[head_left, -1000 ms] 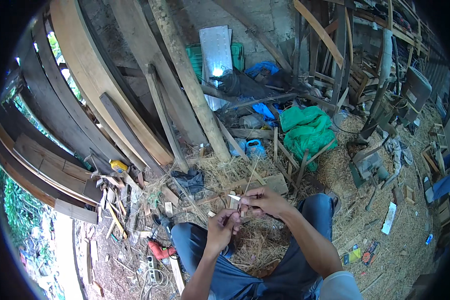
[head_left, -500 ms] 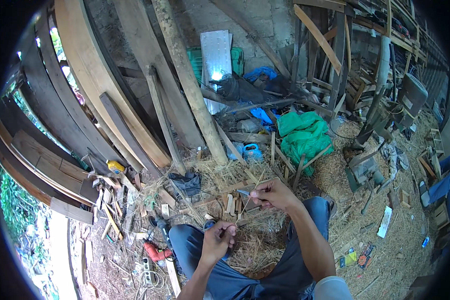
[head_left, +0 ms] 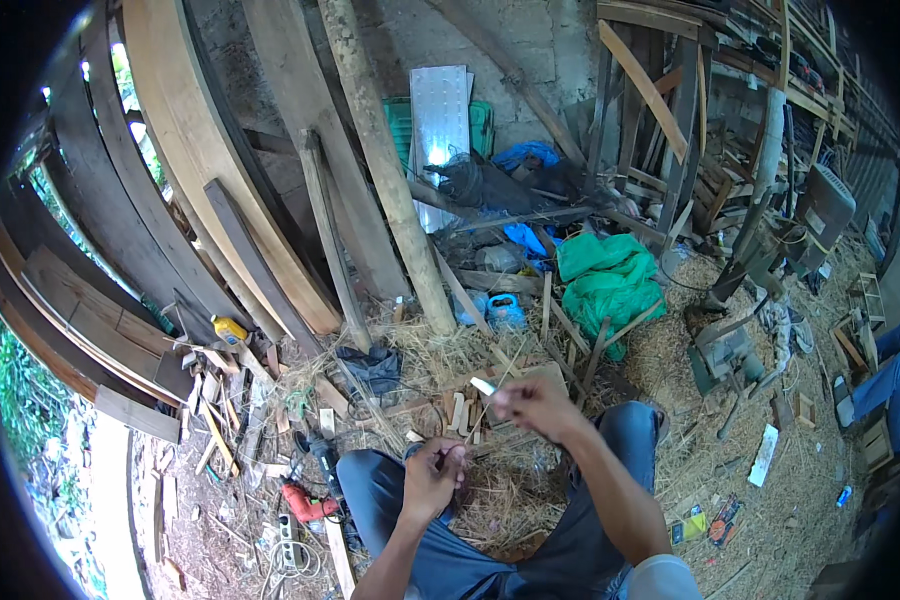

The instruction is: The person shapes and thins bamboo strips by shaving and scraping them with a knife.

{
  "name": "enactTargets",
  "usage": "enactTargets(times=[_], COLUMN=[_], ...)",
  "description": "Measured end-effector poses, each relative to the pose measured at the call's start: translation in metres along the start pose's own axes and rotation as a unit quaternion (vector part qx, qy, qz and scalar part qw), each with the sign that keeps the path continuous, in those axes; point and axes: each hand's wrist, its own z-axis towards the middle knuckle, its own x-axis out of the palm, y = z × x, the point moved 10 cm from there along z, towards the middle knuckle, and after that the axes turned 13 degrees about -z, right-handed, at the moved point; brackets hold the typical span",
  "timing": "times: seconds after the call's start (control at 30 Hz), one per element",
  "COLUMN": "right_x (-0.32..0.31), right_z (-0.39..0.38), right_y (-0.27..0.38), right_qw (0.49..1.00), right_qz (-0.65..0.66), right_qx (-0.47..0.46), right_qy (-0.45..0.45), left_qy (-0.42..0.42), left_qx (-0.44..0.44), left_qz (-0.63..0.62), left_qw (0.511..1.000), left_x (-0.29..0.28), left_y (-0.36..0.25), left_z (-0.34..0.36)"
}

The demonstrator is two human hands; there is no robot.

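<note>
My left hand (head_left: 433,482) is closed over my left thigh, pinching the lower end of a thin, pale wooden strip (head_left: 477,426). The strip slants up and away to the right, passing close by my right hand (head_left: 542,404). That hand is closed on a small knife (head_left: 483,386); its short blade shines brightly and points left. My fingers hide the handle, and motion blurs them. Whether the blade touches the strip cannot be made out.
Short wood offcuts (head_left: 462,410) lie on the straw-covered ground ahead. A red power drill (head_left: 310,503) and a coiled cable (head_left: 292,560) are at left. Beyond sit a green tarp (head_left: 607,280) and a blue jug (head_left: 505,312). Another person's leg (head_left: 878,385) shows at far right.
My right hand has shifted slightly down, and the knife blade has turned and now catches the light. My left hand has barely moved and keeps its pinch.
</note>
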Motion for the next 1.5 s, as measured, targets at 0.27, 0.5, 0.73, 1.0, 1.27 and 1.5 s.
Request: enactTargets(times=[0.27, 0.5, 0.73, 1.0, 1.27, 1.5], right_x=[-0.055, -0.017, -0.015, -0.009, -0.057, -0.045], right_z=[0.013, 0.009, -0.007, -0.005, 0.011, -0.003], right_y=[-0.003, -0.01, 0.026, 0.022, 0.003, 0.01], right_qw=[0.993, 0.99, 0.99, 0.996, 0.993, 0.986], right_qz=[0.096, 0.123, 0.032, 0.031, -0.021, 0.028], right_qx=[-0.023, -0.024, -0.109, -0.08, -0.042, -0.09], right_qy=[-0.059, -0.067, -0.083, -0.04, -0.112, -0.137], left_qy=[0.007, 0.036, 0.019, 0.028, 0.063, 0.029], left_qx=[0.022, -0.041, -0.036, 0.08, 0.074, -0.052], left_qz=[-0.016, -0.12, -0.134, -0.014, -0.02, -0.161], left_qw=[1.0, 0.991, 0.99, 0.996, 0.995, 0.985], left_x=[-0.008, 0.005, 0.008, 0.016, 0.011, -0.006], left_y=[0.007, 0.024, 0.027, 0.007, -0.003, 0.02], left_z=[-0.005, 0.008, 0.015, 0.003, -0.015, -0.013])
